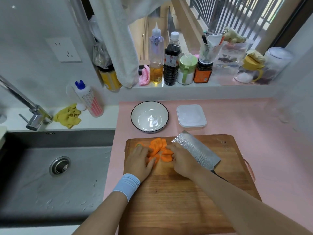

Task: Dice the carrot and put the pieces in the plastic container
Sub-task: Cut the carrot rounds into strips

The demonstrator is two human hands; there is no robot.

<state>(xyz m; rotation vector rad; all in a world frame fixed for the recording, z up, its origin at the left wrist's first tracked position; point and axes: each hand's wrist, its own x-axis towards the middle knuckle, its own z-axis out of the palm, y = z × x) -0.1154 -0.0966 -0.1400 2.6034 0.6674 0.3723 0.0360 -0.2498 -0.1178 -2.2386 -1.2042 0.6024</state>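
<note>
We're over the wooden cutting board [177,200] and both hands are down on the carrot slices [159,145], which sit fanned in an overlapping pile near the board's far left part. The left hand [139,162], with a pale blue wristband [127,185] behind it, lies flat on the near left side of the pile, fingers straight and relaxed, pressing on the slices and curled round nothing. The right hand [183,161] comes in from the other side, knuckles up, fingertips bent down onto the slices; we can't tell whether it pinches one or only touches. Just beside that hand the cleaver [194,148] lies on the board, its hammered blade angled to the far edge and its dark handle running under the right forearm, so neither hand holds it. 1 small carrot end [138,145] with a green spot sits just left of the pile. Beyond the board, on the pink mat [254,119], we see 2 vessels side by side: a white bowl [162,107] with a dark rim, and to its right the plastic container [191,117], no carrot visible in either. The sink [50,175] lies to the left.
</note>
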